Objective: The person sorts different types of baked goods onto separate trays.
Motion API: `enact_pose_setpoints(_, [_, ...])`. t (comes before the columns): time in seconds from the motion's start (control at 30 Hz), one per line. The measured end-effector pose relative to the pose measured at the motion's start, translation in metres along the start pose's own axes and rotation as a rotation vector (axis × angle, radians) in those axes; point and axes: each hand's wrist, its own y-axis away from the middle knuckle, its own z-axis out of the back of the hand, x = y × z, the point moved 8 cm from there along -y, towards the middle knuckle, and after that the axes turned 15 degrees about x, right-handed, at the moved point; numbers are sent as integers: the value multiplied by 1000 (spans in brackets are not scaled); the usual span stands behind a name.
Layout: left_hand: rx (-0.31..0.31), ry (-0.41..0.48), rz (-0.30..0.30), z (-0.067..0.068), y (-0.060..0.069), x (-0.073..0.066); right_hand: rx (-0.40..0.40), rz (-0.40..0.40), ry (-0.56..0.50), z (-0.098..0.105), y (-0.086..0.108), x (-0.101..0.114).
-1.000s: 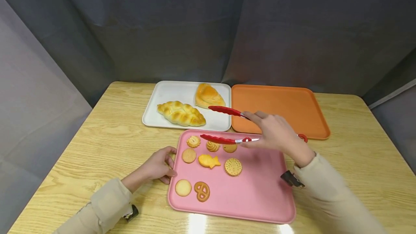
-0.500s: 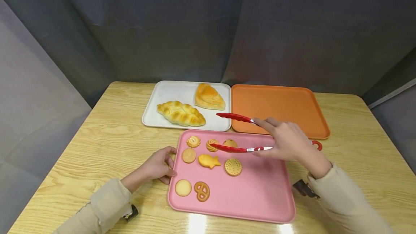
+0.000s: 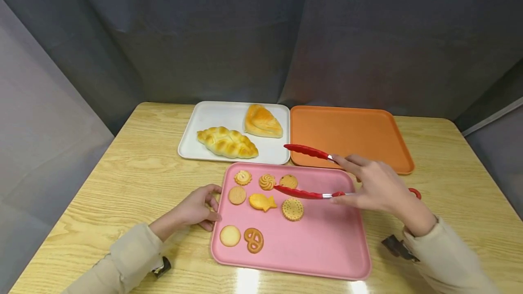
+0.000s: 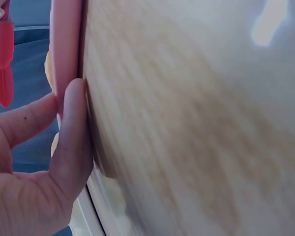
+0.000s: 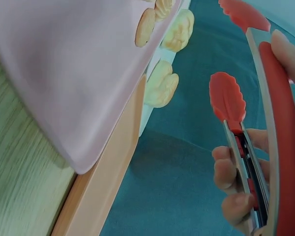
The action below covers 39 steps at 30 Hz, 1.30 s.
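Right of the left grip (image 3: 200, 206) pinching its rim, the pink tray (image 3: 310, 248) could skid if tugged. Reaching left from the right grip holding them, (image 3: 373, 186) the spread red tongs (image 3: 301, 193) might, if dipped, clip the swirl cookie (image 3: 267, 182). Against half a second ago, right grip and red tongs sit farther right.

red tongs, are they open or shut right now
Open. The red tongs in the right hand have their two ends spread apart, with a clear gap between them in the head and right wrist views.
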Motion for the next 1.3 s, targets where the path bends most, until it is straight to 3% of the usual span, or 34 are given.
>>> enact_pose_setpoints(0.67, [-16, -8, 20, 0, 0, 1, 38, -44, -5, -2, 37, -6])
enact_pose_setpoints(0.9, [-21, -17, 20, 1, 0, 1, 118, -83, -21, -11, 46, -7])
enact_pose_setpoints(1.03, [-19, -14, 17, 1, -1, 1, 158, -72, -35, -20, 48, -4])
enact_pose_setpoints(1.3, [-22, -17, 18, 1, -1, 1, 128, -22, -34, -27, 49, 0])
